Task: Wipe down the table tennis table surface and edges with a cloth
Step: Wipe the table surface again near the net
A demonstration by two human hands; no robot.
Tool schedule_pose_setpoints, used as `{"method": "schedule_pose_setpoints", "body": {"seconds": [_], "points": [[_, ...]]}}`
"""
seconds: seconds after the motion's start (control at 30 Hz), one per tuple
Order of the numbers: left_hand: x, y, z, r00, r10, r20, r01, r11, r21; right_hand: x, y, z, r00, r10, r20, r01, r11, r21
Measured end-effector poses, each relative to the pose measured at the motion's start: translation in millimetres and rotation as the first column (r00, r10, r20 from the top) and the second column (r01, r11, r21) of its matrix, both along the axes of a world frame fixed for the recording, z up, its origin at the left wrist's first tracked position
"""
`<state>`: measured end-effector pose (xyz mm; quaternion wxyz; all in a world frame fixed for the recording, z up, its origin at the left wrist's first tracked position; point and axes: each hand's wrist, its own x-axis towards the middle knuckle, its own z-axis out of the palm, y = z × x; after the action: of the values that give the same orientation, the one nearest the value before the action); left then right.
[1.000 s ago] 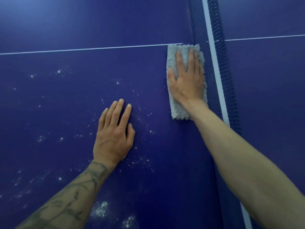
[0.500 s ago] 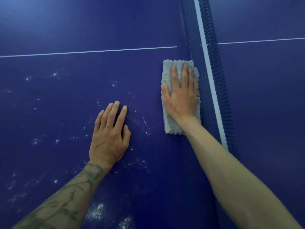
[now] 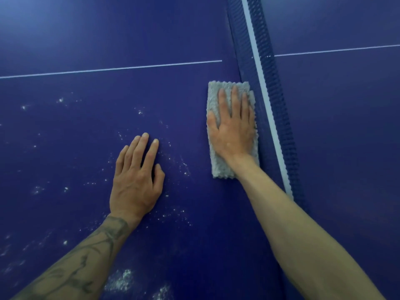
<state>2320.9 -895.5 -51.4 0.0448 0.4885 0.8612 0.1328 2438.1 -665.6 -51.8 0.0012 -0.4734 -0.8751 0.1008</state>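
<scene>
Head view: folded grey cloth (image 3: 220, 167) lies flat on the blue table tennis table (image 3: 86, 40). Its long axis runs away from the person, parallel to the net (image 3: 268, 100) and just beside it. Right hand (image 3: 232, 131) presses down on the cloth, palm flat, fingers straight and pointing along it. Left hand (image 3: 136, 180) rests flat on bare table, well left of the cloth, fingers straight and close together. White dust specks (image 3: 121, 280) scatter around the left hand and its tattooed forearm (image 3: 75, 267). White centre line (image 3: 108, 69) crosses beyond the cloth's far end.
</scene>
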Motion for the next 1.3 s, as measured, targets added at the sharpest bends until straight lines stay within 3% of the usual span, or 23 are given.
{"method": "schedule_pose_setpoints", "body": {"seconds": [0.07, 0.2, 0.27, 0.4, 0.53, 0.6, 0.73, 0.8, 0.93, 1.13, 1.2, 1.3], "points": [[1, 1, 1, 1.000, 0.000, -0.002, 0.000, 1.000, -0.002, -14, -18, -1, 0.999, 0.035, -0.015, -0.035, 0.999, 0.002], [1, 2, 5, 1.000, -0.004, -0.005, 0.004, 1.000, -0.017, 5, -71, 2, 0.927, 0.370, -0.069, -0.370, 0.929, 0.015], [1, 1, 5, 1.000, -0.003, 0.002, 0.003, 1.000, -0.015, 33, -69, 1, 0.890, 0.453, -0.060, -0.453, 0.892, 0.020], [2, 0, 5, 1.000, -0.001, 0.006, 0.001, 1.000, -0.017, 47, -35, 3, 0.976, 0.217, -0.014, -0.218, 0.976, -0.018], [3, 0, 7, 1.000, 0.001, 0.005, -0.001, 1.000, -0.006, 13, -42, 7, 0.999, 0.025, -0.030, -0.026, 0.999, -0.039], [6, -4, 8, 1.000, 0.025, 0.010, -0.025, 1.000, 0.010, 2, -62, 4, 0.998, 0.045, -0.038, -0.046, 0.998, -0.032], [28, -33, 14, 0.992, 0.125, 0.024, -0.126, 0.991, 0.048, 27, -114, 0, 0.931, 0.359, -0.061, -0.360, 0.933, -0.003], [52, -57, 17, 0.990, 0.139, 0.035, -0.140, 0.989, 0.036, 57, -113, 0, 0.916, 0.398, -0.059, -0.398, 0.917, -0.001], [102, -109, 9, 0.982, 0.183, 0.041, -0.181, 0.982, -0.045, 91, -82, 11, 0.968, 0.249, 0.030, -0.247, 0.967, -0.064], [111, -131, -9, 0.983, 0.181, -0.027, -0.183, 0.977, -0.112, 42, -113, 7, 1.000, 0.014, 0.007, -0.014, 0.998, -0.060], [111, -132, -10, 0.984, 0.175, -0.035, -0.178, 0.979, -0.103, 36, -150, 5, 0.988, 0.149, -0.032, -0.150, 0.988, -0.047], [110, -131, -10, 0.984, 0.173, -0.036, -0.176, 0.980, -0.096, 64, -179, 4, 0.888, 0.456, -0.065, -0.459, 0.888, -0.036]]}}
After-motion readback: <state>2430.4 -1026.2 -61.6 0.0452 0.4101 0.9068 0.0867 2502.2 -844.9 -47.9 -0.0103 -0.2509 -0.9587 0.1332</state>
